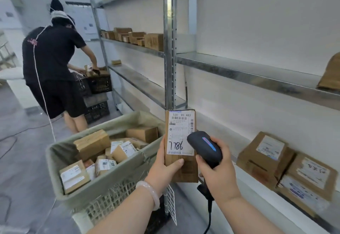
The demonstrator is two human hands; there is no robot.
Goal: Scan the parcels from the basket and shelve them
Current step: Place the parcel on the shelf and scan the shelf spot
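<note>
**Parcel 7786 under the scanner**

The metal shelving (257, 71) runs along my right. The lined basket (110, 125) of boxes sits lower left. I hold one parcel (187, 171) upright just right of the basket, long axis vertical. Its label (181, 132) faces me: "530- D5 A83", handwritten "7786". My left hand (163, 167) grips its lower part, thumb across the front. My right hand (219, 176) curls round the scanner (206, 147), its nose at the label

A parcel storeroom: long metal shelves (239, 71) along the right carry labelled cardboard parcels (266, 152), a basket (117, 121) of boxes stands lower left, and another person (51, 58) sorts crates (100, 84) upper left.
</note>
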